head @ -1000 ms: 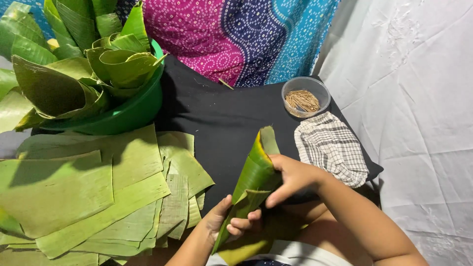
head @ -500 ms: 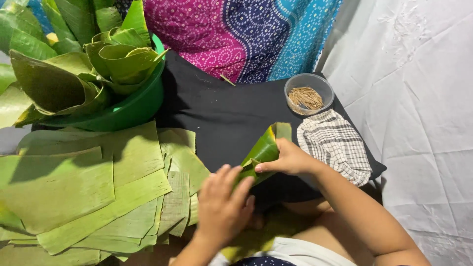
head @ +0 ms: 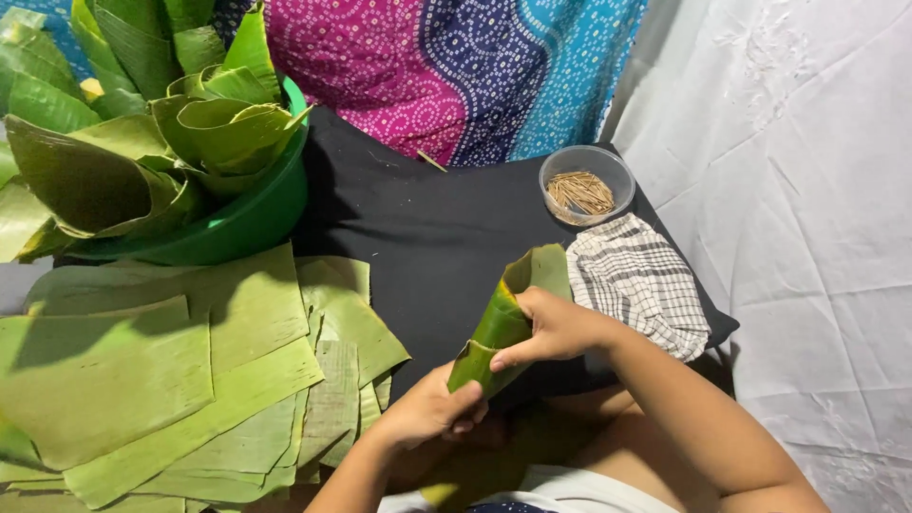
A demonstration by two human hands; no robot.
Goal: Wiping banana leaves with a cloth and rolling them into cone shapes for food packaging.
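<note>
Far left — a stack of flat banana leaf pieces (head: 161,370) is lying spread out, with a green basin (head: 237,223) of rolled leaf cones above it. Centre — the left hand (head: 429,415) is gripping the pointed lower end of a rolled leaf cone (head: 502,318), which is tilting over the black cloth (head: 427,218). The right hand (head: 556,328) is wrapping around the cone's middle. Right — a checked cloth (head: 636,280) is lying just below a clear tub of small sticks (head: 586,185).
</note>
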